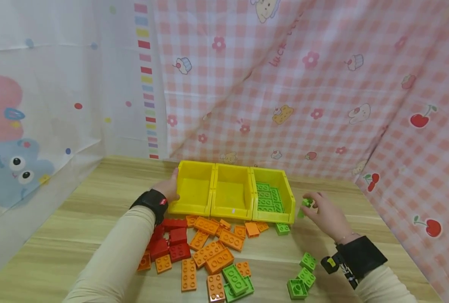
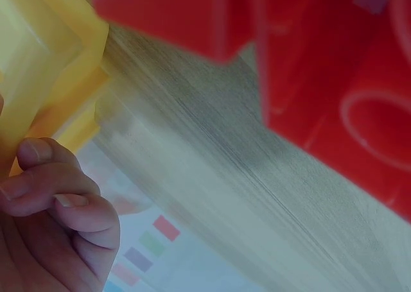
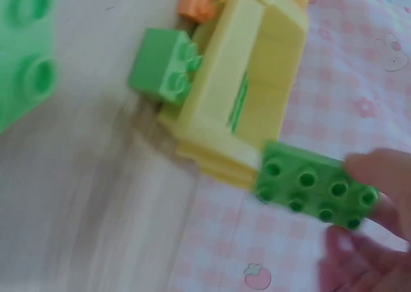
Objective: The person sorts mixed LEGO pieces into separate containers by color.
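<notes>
Right now I have the right hand [image 1: 327, 215] pinching a green eight-stud toy brick [image 3: 314, 184] between thumb and fingers, just right of the right yellow bin [image 1: 273, 216], which has green bricks [image 1: 269, 198] lying in it. My left hand [image 1: 167, 189] grips the outer wall of the left yellow bin [image 1: 195, 190]. Red bricks [image 1: 179, 236] lie near my left forearm, and orange bricks [image 1: 207, 253] spread across the worktop [image 1: 95, 202] before the bins.

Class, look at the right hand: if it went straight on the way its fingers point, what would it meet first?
The rightmost yellow bin, probably at its side; the green brick held by the right hand would touch it first, though height is unclear.
</notes>
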Tool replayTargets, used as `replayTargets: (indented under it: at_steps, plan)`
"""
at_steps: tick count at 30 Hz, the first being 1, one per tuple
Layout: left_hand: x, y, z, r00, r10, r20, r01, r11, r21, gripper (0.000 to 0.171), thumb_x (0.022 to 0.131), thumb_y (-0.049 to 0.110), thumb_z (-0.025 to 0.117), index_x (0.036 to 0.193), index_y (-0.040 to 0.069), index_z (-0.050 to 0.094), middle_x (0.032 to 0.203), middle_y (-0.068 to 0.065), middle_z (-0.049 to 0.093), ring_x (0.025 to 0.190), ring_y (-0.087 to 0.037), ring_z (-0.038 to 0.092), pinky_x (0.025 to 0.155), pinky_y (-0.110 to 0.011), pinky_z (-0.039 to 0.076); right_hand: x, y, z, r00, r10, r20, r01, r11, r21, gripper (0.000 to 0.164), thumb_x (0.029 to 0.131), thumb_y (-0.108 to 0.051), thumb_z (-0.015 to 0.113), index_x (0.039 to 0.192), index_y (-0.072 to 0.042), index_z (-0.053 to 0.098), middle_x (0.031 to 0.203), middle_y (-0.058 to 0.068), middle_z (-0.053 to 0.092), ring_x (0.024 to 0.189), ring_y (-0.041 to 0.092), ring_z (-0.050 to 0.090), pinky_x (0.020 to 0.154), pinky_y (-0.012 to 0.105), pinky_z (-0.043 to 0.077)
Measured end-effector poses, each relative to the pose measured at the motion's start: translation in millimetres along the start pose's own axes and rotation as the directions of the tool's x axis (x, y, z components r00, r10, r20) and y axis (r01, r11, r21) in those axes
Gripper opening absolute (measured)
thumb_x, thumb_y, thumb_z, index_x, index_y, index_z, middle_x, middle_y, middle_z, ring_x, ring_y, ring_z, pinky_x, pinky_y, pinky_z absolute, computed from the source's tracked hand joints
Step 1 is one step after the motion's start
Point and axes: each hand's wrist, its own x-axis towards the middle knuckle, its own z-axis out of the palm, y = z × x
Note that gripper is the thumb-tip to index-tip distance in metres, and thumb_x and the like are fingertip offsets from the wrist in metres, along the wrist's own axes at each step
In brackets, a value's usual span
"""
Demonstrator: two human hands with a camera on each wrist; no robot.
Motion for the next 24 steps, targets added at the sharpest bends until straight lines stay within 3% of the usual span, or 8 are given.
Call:
replayTargets:
  at_steps: [5, 11, 14, 18, 24]
  plan:
    - [3.3, -3.4, 1.9, 1.000, 0.010, -0.003, -0.010, 1.000, 0.005, 0.096, 0.082, 0.015, 0.068, 0.148, 0.000, -0.001, 0.069, -0.012, 0.059, 0.057, -0.026, 0.054, 0.057, -0.036, 0.043, 12.3, -6.8, 6.0, 0.988, -0.017, -0.156, 0.026, 0.998, 0.053, 0.020, 0.085, -0.012, 0.068, 0.098, -0.001, 0.058, 0.096, 0.013, 0.051, 0.083, 0.028, 0.056, 0.067, 0.040, 0.050]
    - [6.4, -8.4, 5.9, 1.000, 0.006, -0.011, -0.006, 1.000, -0.011, 0.096, 0.081, 0.013, 0.068, 0.147, 0.000, -0.001, 0.064, -0.010, 0.056, 0.052, -0.024, 0.050, 0.051, -0.033, 0.038, 42.4, -14.4, 30.2, 0.993, -0.045, -0.110, 0.031, 0.991, -0.128, 0.024, 0.082, -0.021, 0.072, 0.090, -0.004, 0.056, 0.080, 0.006, 0.054, 0.065, 0.020, 0.051, 0.055, 0.034, 0.042]
    - [6.7, -9.4, 8.3, 1.000, -0.007, -0.014, 0.007, 1.000, -0.028, 0.097, 0.081, 0.013, 0.068, 0.148, 0.000, 0.000, 0.067, -0.012, 0.058, 0.053, -0.025, 0.051, 0.051, -0.033, 0.038, 59.0, -16.0, 44.9, 0.993, -0.081, -0.082, 0.058, 0.966, -0.251, 0.027, 0.079, -0.024, 0.075, 0.086, -0.006, 0.056, 0.072, 0.003, 0.052, 0.058, 0.018, 0.046, 0.053, 0.032, 0.039]
    - [8.1, -9.8, 12.7, 1.000, -0.009, -0.019, 0.008, 1.000, -0.030, 0.098, 0.079, 0.013, 0.070, 0.148, 0.002, 0.002, 0.071, -0.015, 0.060, 0.055, -0.026, 0.052, 0.053, -0.034, 0.040, 74.5, -11.4, 62.5, 0.984, -0.155, -0.085, 0.111, 0.917, -0.383, 0.029, 0.074, -0.025, 0.079, 0.081, -0.007, 0.057, 0.068, 0.002, 0.052, 0.058, 0.019, 0.048, 0.059, 0.033, 0.037]
    - [11.8, -11.5, 12.9, 0.999, -0.009, -0.052, 0.009, 1.000, 0.000, 0.099, 0.079, 0.015, 0.071, 0.149, 0.003, 0.002, 0.071, -0.014, 0.060, 0.056, -0.025, 0.052, 0.055, -0.036, 0.041, 90.4, -1.6, 77.9, 0.969, -0.231, -0.092, 0.159, 0.860, -0.484, 0.026, 0.073, -0.025, 0.079, 0.075, -0.009, 0.058, 0.068, 0.003, 0.056, 0.065, 0.023, 0.052, 0.065, 0.037, 0.031]
